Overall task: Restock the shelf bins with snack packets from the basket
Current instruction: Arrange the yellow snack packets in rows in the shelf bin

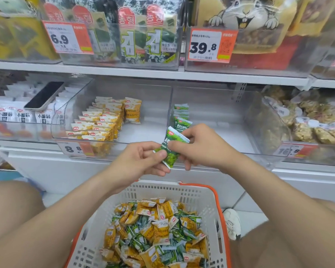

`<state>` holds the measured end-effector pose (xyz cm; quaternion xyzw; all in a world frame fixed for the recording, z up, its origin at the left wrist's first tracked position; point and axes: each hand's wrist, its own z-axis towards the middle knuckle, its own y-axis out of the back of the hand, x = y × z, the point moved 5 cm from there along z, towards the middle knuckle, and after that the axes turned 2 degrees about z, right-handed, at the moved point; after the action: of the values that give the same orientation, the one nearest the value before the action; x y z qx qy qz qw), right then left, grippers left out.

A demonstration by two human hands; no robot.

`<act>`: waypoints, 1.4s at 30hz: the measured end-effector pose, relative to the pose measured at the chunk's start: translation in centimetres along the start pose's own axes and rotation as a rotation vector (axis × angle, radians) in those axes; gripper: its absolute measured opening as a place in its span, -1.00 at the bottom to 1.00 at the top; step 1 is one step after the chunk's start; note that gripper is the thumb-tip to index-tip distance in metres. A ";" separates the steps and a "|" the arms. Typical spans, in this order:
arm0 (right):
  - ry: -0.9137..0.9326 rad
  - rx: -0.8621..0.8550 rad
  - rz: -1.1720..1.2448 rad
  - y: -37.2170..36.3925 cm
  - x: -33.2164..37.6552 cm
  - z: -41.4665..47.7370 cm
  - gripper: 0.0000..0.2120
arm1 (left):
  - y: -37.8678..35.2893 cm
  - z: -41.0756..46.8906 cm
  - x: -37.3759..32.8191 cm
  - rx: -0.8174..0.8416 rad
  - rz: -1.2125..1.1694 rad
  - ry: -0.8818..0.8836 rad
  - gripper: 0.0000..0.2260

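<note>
White perforated plastic basket with orange rim (191, 192) sits lowest in frame between two bare knees. It holds a loose heap of small yellow and green snack packets (155, 229), jumbled, with some barcodes facing up. White shoe (232, 223) on the floor tiles just right of the basket.

Above the basket, both hands hold one small green snack packet (173, 157). It is glossy green with a white sealed top edge, a red logo oval near the top and white print, and it tilts with its top end up to the right. Left hand (141, 159) pinches the lower end between thumb and fingers. Right hand (199, 146) pinches the middle, thumb on the front. The packet is in mid-air, in front of the divider between two bins, touching neither.

Behind, the left clear plastic shelf bin (66, 117) holds neat upright rows of yellow packets (103, 120). The right clear plastic shelf bin (220, 122) holds a short upright row of green packets (181, 115) against its left wall.

Further left, a black smartphone (45, 95) lies on white packets (14, 113). The top shelf has seaweed packs (139, 35) and orange-white price tags (211, 45).
</note>
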<state>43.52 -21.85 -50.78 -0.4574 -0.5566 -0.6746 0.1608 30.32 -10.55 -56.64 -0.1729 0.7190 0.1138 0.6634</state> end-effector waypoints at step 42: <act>-0.442 -0.278 -0.371 1.7 -10.4 14.7 -0.55 | 1.9 6.5 -1.4 -0.303 1.010 -0.281 -0.54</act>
<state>56.68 -12.23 -58.58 -0.5011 -0.5545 -0.6464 -0.1537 35.60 -6.15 -56.02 0.1172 0.5925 0.5429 0.5835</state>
